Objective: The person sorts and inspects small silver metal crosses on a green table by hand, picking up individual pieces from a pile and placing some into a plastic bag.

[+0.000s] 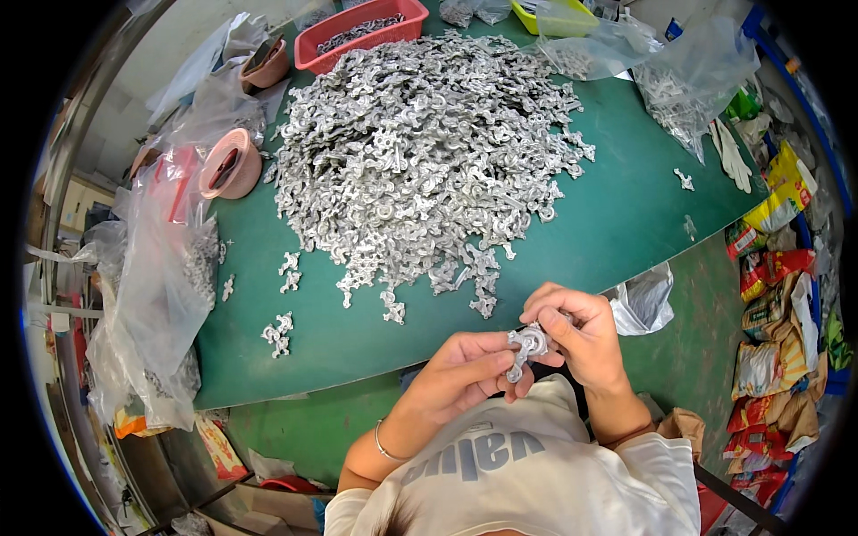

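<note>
Close to my chest, just off the table's front edge, both hands meet at a small silvery cast metal part [528, 343] with a round ring and a short arm. My left hand [471, 364] pinches it from the left between thumb and fingers. From the right, my right hand [576, 330] closes on its upper side; what lies under those fingertips is partly hidden. A big pile of similar metal parts [420, 152] covers the middle of the green table [617, 210]. A few loose metal parts [279, 335] lie at the pile's near left.
Behind the pile stands a red basket [360, 34] of parts. Pink baskets [234, 164] and filled plastic bags [161, 295] line the left side. At the right are a bag of parts [684, 94], a white glove [731, 156] and colourful packets [770, 272] beyond the edge.
</note>
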Tool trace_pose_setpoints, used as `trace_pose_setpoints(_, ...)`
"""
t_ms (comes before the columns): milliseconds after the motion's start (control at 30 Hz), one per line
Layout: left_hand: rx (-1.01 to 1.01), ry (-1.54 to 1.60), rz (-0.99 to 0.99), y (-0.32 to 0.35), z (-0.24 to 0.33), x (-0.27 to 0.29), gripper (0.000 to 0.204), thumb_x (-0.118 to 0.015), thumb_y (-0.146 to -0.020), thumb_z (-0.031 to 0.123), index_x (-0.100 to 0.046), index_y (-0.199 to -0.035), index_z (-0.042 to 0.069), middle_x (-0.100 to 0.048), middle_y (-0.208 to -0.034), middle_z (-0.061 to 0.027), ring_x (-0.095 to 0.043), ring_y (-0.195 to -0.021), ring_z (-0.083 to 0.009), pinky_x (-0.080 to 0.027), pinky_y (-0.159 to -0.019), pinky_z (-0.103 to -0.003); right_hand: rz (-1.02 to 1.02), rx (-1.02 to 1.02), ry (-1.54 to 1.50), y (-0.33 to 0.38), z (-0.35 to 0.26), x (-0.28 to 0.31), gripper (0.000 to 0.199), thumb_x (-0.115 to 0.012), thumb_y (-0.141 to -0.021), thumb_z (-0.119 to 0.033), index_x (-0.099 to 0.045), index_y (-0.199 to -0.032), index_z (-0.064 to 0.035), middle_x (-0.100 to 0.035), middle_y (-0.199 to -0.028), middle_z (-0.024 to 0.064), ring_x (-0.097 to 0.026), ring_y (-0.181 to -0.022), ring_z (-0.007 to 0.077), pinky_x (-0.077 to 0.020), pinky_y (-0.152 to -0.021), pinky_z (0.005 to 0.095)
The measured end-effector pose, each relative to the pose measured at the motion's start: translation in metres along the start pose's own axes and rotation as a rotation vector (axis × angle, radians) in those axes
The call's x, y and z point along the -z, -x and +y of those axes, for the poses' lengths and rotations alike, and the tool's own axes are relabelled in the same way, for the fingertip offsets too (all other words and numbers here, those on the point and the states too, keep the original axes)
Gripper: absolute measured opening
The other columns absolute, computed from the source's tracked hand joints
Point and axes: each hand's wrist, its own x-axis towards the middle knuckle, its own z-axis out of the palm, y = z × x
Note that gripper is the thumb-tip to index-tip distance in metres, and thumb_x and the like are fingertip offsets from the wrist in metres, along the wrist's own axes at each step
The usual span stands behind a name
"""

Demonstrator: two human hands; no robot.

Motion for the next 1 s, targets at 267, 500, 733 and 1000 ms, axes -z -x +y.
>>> trace_pose_setpoints(267, -0.029, 0.020, 0.119, 0.001, 0.000, -0.007, 0.034, -0.049, -0.081, 0.013, -0.052, -0.096, -0.017, -0.055, -0.097, -0.0289, -0.049, -0.061, -0.0145, -0.041, -0.055, -0.022, -0.021, -0.039, -0.183, 0.000, 0.007, 0.002, 0.009, -0.055, -0.082, -0.005, -0.060, -0.083, 0.0029, -0.056, -0.078, 0.0048, -0.048, -0.061, 0.0061, -0.0368, -0.052, 0.0183)
trace_pose_setpoints(500, -0.026, -0.026, 0.112, 0.000, 0.001, -0.007, 0.034, -0.049, -0.081, 0.013, -0.052, -0.097, -0.017, -0.055, -0.098, -0.0297, -0.048, -0.060, -0.0151, -0.041, -0.055, -0.022, 0.002, 0.086, -0.083, 0.002, 0.011, 0.001, 0.005, -0.056, -0.081, -0.002, -0.058, -0.081, 0.0027, -0.056, -0.081, 0.0063, -0.049, -0.063, 0.0070, -0.0399, -0.055, 0.0194)
trace_pose_setpoints(733, -0.041, -0.001, 0.098, 0.000, -0.002, -0.002, 0.035, -0.048, -0.084, 0.015, -0.050, -0.101, -0.016, -0.055, -0.099, -0.0294, -0.050, -0.058, -0.0156, -0.042, -0.055, -0.022, 0.013, 0.114, -0.109, 0.002, 0.012, 0.001, 0.005, -0.056, -0.081, -0.002, -0.058, -0.081, 0.0025, -0.056, -0.081, 0.0061, -0.049, -0.065, 0.0072, -0.0396, -0.055, 0.0191)
trace_pose_setpoints(1000, -0.020, 0.026, 0.069, 0.002, -0.001, -0.004, 0.030, -0.048, -0.087, 0.016, -0.051, -0.105, -0.008, -0.060, -0.088, -0.0126, -0.055, -0.067, -0.0134, -0.043, -0.058, -0.023, 0.027, 0.073, -0.154, 0.005, 0.015, 0.000, 0.008, -0.054, -0.083, -0.006, -0.057, -0.081, 0.0017, -0.056, -0.081, 0.0053, -0.041, -0.056, 0.0037, -0.0322, -0.049, 0.0174)
